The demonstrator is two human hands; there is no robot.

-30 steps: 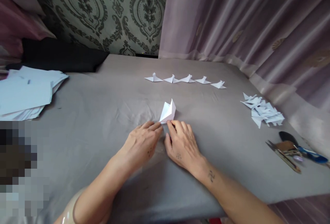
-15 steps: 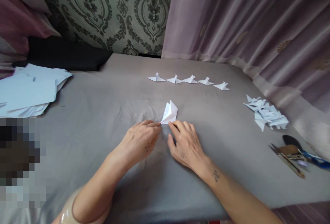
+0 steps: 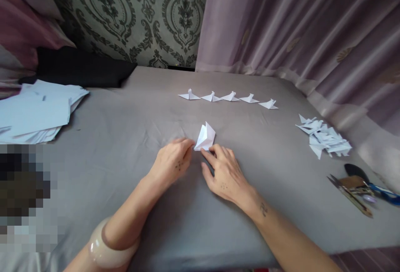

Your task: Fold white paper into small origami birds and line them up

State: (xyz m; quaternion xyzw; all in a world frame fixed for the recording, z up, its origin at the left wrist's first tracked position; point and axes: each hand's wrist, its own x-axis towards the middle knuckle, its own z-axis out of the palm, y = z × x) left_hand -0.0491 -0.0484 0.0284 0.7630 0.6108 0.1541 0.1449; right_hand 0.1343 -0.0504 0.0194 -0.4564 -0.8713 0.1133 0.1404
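A small piece of folded white paper [image 3: 206, 137] with two raised points lies on the grey cloth in front of me. At its lower left corner, the fingers of my left hand [image 3: 173, 162] are closed in a pinch; the fingertips are partly hidden behind the hand. My right hand [image 3: 227, 172] rests palm down, its index fingertip against the paper's near edge. The thumb of that hand stands apart from its fingers. Beyond the paper, several folded paper birds [image 3: 231, 96] stand in a row.
A stack of white paper sheets [image 3: 37, 109] lies on the left by a black cloth [image 3: 81, 69]. To the right is a heap of folded paper pieces [image 3: 328, 138]. Nearer are scissors with blue handles [image 3: 386, 195] and a cutter-like tool [image 3: 356, 201]. A curtain [image 3: 281, 21] borders the bed-like surface.
My left hand has turned and its fingers have curled in at the paper's left corner. My right index finger has slid slightly left along the near edge. The paper has hardly moved.
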